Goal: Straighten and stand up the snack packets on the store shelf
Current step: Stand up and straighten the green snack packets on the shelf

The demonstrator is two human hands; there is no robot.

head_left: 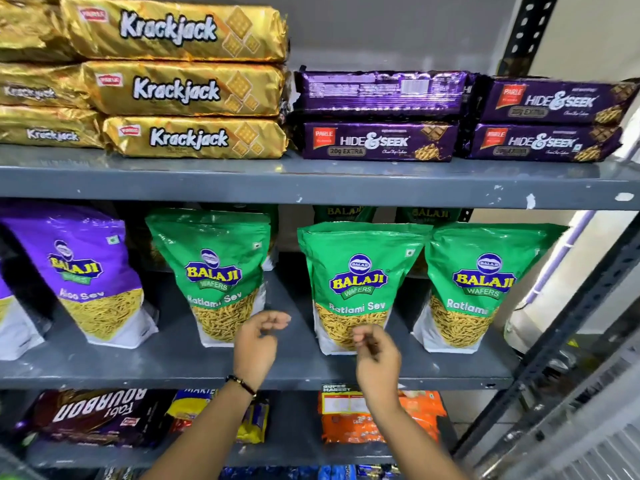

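At the middle shelf's (173,362) front edge, two hands are hovering.
The left hand (258,341) and right hand (375,355) are curling loosely, gripping nothing, before upright green packets (356,282).

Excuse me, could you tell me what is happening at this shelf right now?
A person is tidying the middle shelf, where green Ratlami Sev pouches and a purple Aloo Sev pouch stand upright. The left hand and right hand hover loosely curled, apparently holding nothing, in front of the pouches.
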